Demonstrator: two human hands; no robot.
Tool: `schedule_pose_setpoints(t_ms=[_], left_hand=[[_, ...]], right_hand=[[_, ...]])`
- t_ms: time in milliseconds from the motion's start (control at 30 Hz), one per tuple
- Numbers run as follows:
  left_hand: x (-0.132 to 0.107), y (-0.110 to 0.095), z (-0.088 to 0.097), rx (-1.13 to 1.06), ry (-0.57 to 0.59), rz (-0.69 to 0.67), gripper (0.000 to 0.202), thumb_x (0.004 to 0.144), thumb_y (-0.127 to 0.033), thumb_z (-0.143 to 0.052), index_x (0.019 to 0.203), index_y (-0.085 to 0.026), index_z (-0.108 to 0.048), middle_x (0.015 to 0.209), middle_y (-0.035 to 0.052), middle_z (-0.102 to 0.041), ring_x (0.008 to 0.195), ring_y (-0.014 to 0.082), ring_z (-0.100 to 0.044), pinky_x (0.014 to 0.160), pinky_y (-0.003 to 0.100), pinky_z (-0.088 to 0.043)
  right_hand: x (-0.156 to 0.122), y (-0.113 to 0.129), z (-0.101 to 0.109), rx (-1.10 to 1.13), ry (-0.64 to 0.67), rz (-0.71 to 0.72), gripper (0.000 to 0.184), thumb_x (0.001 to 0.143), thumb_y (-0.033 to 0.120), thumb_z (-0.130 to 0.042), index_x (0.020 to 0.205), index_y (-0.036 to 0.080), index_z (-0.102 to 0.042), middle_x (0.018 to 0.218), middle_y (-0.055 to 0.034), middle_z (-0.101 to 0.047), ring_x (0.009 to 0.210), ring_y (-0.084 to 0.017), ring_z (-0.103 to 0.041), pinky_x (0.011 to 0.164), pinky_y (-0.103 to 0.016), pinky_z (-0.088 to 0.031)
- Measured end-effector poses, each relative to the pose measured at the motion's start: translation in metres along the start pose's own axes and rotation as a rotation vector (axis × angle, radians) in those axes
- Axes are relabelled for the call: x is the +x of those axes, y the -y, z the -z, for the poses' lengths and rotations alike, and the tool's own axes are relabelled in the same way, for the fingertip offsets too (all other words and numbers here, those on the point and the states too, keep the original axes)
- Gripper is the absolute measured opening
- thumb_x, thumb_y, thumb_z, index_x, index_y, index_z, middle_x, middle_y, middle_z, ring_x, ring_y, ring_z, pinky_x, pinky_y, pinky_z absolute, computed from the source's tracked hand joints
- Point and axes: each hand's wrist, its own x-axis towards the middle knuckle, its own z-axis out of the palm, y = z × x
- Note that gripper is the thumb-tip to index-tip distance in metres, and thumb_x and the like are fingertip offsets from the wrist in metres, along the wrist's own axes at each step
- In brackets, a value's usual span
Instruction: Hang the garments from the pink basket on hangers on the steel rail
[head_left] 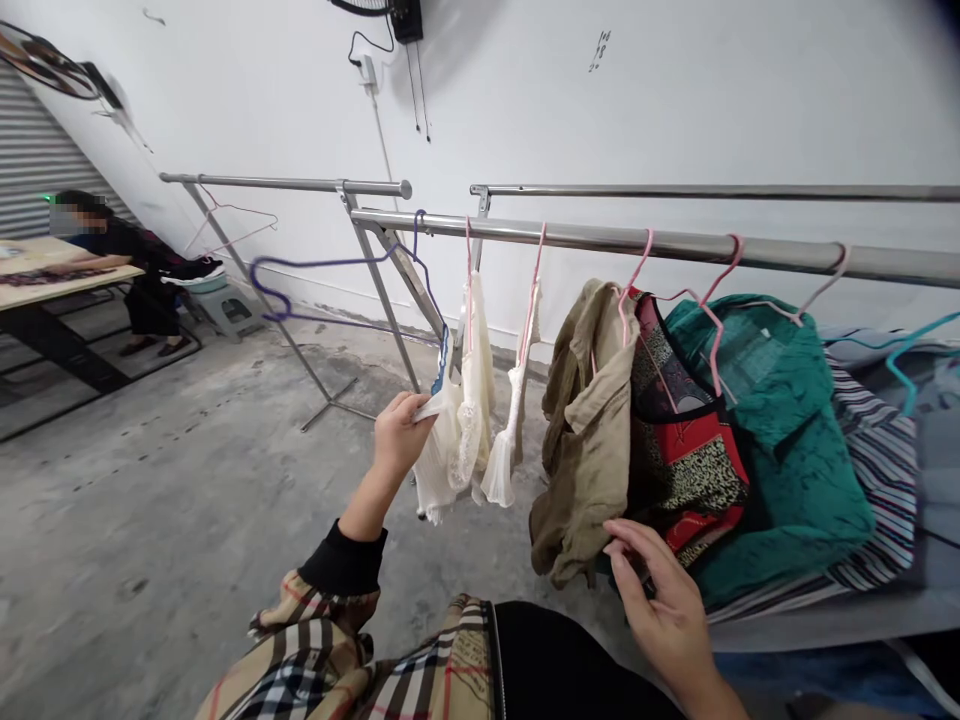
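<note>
My left hand (402, 436) pinches the edge of a cream-white garment (439, 465) with a blue-trimmed edge. This garment hangs at the right end of a purple hanger (330, 262), whose left arm is bare. Beside it, more cream lace garments (472, 400) hang on pink hangers (534, 290). My right hand (660, 605) has its fingers extended and apart, close to the lower edge of an olive shirt (592, 440); whether the fingertips touch it I cannot tell. Right of the shirt hang a red and black patterned garment (697, 465) and a green top (780, 430).
A metal rail (600, 236) carries the clothes, with another rack (285, 184) behind left. Farther right is a striped garment (874, 460) and a turquoise hanger (904, 365). A person (142, 255) sits at a table (45, 262) far left, near a grey stool (232, 312).
</note>
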Motion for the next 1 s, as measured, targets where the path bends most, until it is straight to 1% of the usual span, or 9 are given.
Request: schedule_pose_setpoints(t_ms=[233,400,467,600,733,800,867,933,1000], left_hand=[[-0.038,-0.007,-0.028,-0.05,0.588,0.244,0.017,0.075,-0.018,-0.06,0.087,-0.021,-0.073,0.087,0.0041,-0.073,0.085,0.0217,-0.065,0.075,0.028,-0.046],[-0.077,-0.058,-0.032,-0.513,1.175,0.083,0.014,0.073,-0.026,-0.071,0.082,-0.016,-0.074,0.075,0.0008,-0.071,0.07,0.0154,-0.063,0.065,0.021,-0.045],[-0.087,-0.082,-0.033,-0.663,1.243,-0.033,0.017,0.074,-0.027,-0.072,0.086,-0.016,-0.074,0.079,0.0016,-0.072,0.071,0.014,-0.063,0.067,0.02,-0.046],[-0.091,-0.114,-0.038,-0.693,1.158,-0.21,0.015,0.076,-0.021,-0.069,0.089,-0.016,-0.075,0.082,0.0039,-0.074,0.072,0.0136,-0.065,0.068,0.02,-0.047],[-0.073,-0.121,-0.026,-0.646,1.021,-0.309,0.015,0.08,-0.024,-0.067,0.091,-0.017,-0.074,0.083,0.006,-0.072,0.073,0.0143,-0.066,0.068,0.021,-0.049],[-0.056,-0.117,-0.015,-0.641,0.909,-0.351,0.019,0.083,-0.033,-0.068,0.092,-0.018,-0.073,0.084,0.0073,-0.072,0.076,0.0154,-0.067,0.07,0.024,-0.051],[-0.036,-0.109,-0.008,-0.61,0.611,-0.325,0.024,0.083,-0.041,-0.067,0.094,-0.021,-0.072,0.089,0.0081,-0.07,0.084,0.0181,-0.067,0.077,0.029,-0.053],[-0.014,-0.097,-0.007,-0.489,0.184,-0.205,0.032,0.083,-0.046,-0.066,0.106,-0.023,-0.068,0.106,0.0102,-0.067,0.102,0.0228,-0.064,0.09,0.037,-0.052],[0.004,-0.084,-0.016,-0.37,-0.035,-0.063,0.053,0.08,-0.048,-0.068,0.127,-0.025,-0.055,0.131,0.0133,-0.055,0.124,0.0274,-0.053,0.101,0.044,-0.045]], right_hand=[[-0.006,-0.003,-0.011,0.103,0.318,-0.026,0.025,0.091,0.02,-0.055,0.112,0.02,-0.068,0.094,-0.0074,-0.073,0.086,-0.016,-0.071,0.078,-0.026,-0.059],[-0.016,-0.01,-0.035,0.178,0.555,-0.13,0.049,0.085,0.026,-0.063,0.133,0.02,-0.057,0.125,-0.014,-0.065,0.114,-0.023,-0.064,0.095,-0.037,-0.054],[-0.018,-0.011,-0.044,0.233,0.605,-0.156,0.067,0.079,0.029,-0.069,0.142,0.02,-0.048,0.14,-0.0165,-0.054,0.129,-0.027,-0.053,0.105,-0.046,-0.046],[-0.017,-0.007,-0.049,0.382,0.601,-0.276,0.078,0.079,0.03,-0.069,0.149,0.02,-0.036,0.143,-0.0164,-0.051,0.127,-0.026,-0.055,0.106,-0.046,-0.044],[-0.017,-0.001,-0.045,0.438,0.542,-0.353,0.042,0.088,0.042,-0.055,0.121,0.017,-0.065,0.111,-0.0125,-0.071,0.101,-0.026,-0.067,0.093,-0.043,-0.053],[-0.021,0.0,-0.044,0.436,0.529,-0.423,0.042,0.089,0.05,-0.051,0.1,0.015,-0.072,0.09,-0.01,-0.073,0.086,-0.025,-0.068,0.084,-0.04,-0.055],[-0.027,-0.002,-0.045,0.419,0.468,-0.519,0.048,0.085,0.057,-0.053,0.09,0.014,-0.072,0.081,-0.0083,-0.072,0.079,-0.024,-0.067,0.078,-0.037,-0.055],[-0.032,-0.005,-0.044,0.398,0.397,-0.599,0.051,0.081,0.061,-0.056,0.086,0.013,-0.071,0.078,-0.0079,-0.071,0.076,-0.024,-0.066,0.075,-0.035,-0.055],[-0.037,-0.008,-0.043,0.38,0.329,-0.659,0.053,0.079,0.064,-0.058,0.084,0.013,-0.071,0.077,-0.0084,-0.071,0.073,-0.023,-0.065,0.072,-0.032,-0.054]])
